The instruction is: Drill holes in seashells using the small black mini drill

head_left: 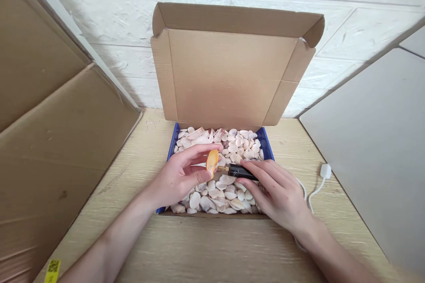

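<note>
Between the thumb and fingers of my left hand (181, 177) is an orange-yellow seashell (212, 162), held upright above an open box. My right hand (280, 192) grips a small black hand drill (241, 171) lying nearly level. Its brass-coloured chuck points left at the shell, and the tip is at or very near the shell's right side; I cannot tell whether it touches. Beneath both hands the blue-sided cardboard box (170, 152) is filled with pale seashells (214, 199), some ribbed and a few reddish.
The box's brown lid (229, 75) stands raised against a white brick-patterned wall (126, 13). A white cable with a plug (326, 171) lies on the wooden table (206, 252) at right. Cardboard panels (59, 163) flank the left, a pale grey panel (375, 141) the right.
</note>
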{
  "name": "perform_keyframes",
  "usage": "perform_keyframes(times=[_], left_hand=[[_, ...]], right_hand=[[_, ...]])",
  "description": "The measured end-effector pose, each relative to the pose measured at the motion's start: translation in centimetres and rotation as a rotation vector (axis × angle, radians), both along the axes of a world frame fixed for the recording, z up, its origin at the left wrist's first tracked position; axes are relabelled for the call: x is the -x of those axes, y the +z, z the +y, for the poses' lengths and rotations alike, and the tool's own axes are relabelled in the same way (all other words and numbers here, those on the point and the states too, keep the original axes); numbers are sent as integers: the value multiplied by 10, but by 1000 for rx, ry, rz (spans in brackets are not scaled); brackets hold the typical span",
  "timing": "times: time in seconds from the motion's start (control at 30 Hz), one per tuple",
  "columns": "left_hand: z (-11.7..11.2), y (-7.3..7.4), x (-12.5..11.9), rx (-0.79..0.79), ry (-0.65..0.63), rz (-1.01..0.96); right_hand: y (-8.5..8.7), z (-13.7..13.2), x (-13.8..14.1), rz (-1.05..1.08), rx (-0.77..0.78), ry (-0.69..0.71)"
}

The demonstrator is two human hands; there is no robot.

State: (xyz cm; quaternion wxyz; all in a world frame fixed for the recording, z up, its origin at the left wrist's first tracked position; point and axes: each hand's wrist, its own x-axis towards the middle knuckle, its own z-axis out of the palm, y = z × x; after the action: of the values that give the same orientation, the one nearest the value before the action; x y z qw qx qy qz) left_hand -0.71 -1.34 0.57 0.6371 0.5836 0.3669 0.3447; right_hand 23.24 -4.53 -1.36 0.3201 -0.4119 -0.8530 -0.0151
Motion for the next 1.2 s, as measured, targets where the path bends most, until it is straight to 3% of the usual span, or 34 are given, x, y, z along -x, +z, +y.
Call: perform_keyframes(times=[1.2], left_hand=[[-1,0,1,66,30,43]], right_hand=[[1,0,0,9,-11,-3]])
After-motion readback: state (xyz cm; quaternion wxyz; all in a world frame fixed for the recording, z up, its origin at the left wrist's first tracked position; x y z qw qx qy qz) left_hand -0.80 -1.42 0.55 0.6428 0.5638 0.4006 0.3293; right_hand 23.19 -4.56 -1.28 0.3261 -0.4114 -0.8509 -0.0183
